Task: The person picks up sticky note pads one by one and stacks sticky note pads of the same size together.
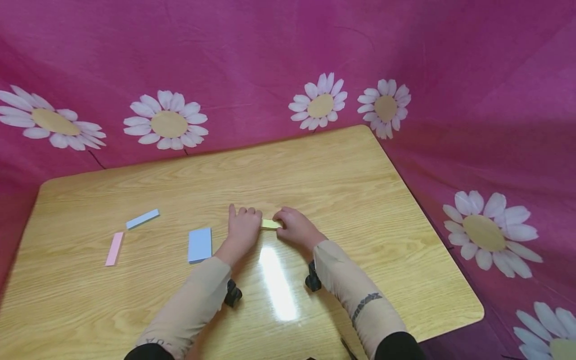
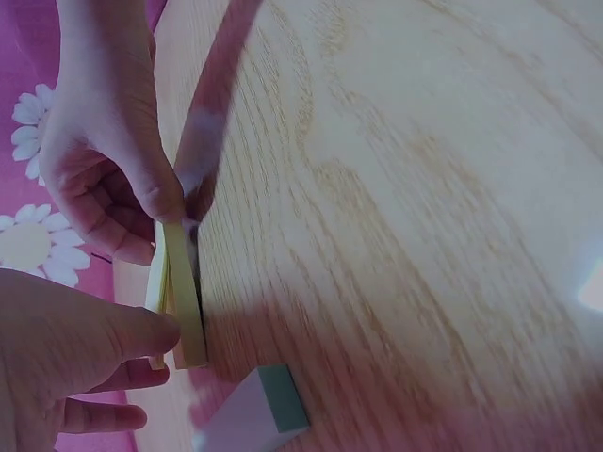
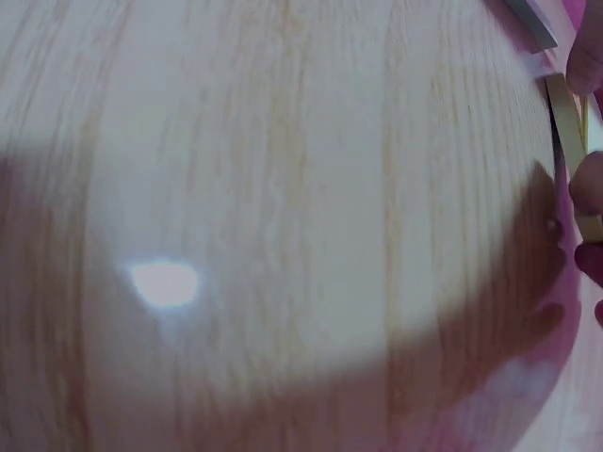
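My left hand (image 1: 245, 227) is pinching the parted layers of the yellow pad (image 1: 270, 224) between my hands; my right hand (image 1: 297, 226) is gripping its 3 o'clock end, likely for steadiness. Toward 8, a blue pad (image 1: 200, 245) is perhaps crowding my left sleeve (image 1: 198, 292). Farther, around 9, a pale-blue strip (image 1: 143, 219) and pink strip (image 1: 114, 249) are lying.

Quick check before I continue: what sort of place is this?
Probably an indoor tabletop workspace: a wood-grain table, pink daisy-print fabric hung behind it, and what looks like a yellow note pad being handled there.
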Tool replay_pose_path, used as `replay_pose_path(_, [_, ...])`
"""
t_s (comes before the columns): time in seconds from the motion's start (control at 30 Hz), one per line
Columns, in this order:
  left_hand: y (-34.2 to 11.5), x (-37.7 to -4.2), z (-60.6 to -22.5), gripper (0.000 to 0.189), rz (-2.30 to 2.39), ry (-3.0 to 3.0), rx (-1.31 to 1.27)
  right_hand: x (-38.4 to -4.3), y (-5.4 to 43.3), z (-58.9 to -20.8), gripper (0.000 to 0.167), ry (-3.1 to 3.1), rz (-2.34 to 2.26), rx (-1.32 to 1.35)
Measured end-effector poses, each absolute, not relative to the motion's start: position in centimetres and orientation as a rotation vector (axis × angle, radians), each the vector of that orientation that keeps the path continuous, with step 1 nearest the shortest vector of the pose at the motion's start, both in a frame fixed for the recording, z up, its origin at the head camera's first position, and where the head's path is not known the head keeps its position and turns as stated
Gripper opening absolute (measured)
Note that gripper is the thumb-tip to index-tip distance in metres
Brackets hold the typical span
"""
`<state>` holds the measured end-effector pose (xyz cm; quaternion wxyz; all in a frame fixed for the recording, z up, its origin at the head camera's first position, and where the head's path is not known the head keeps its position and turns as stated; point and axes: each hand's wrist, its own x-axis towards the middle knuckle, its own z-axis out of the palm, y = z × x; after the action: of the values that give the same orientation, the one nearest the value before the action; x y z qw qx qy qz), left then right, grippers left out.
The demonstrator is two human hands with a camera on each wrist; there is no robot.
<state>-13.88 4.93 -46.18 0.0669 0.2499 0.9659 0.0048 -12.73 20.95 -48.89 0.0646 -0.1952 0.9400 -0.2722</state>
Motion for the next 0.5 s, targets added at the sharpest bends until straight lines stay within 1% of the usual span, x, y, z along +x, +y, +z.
replay_pose_path(0.23, [5.20,-13.73,-46.56,0.026,0.043,2.931,0.722,-12.54,20.55,-49.18,0.026,2.882,-0.781,-0.441])
replay_pose_path(0.5, [5.95,-13.22,-47.03,0.021,0.038,2.892,0.719,-12.40,20.47,-49.36,0.024,2.936,-0.749,-0.396])
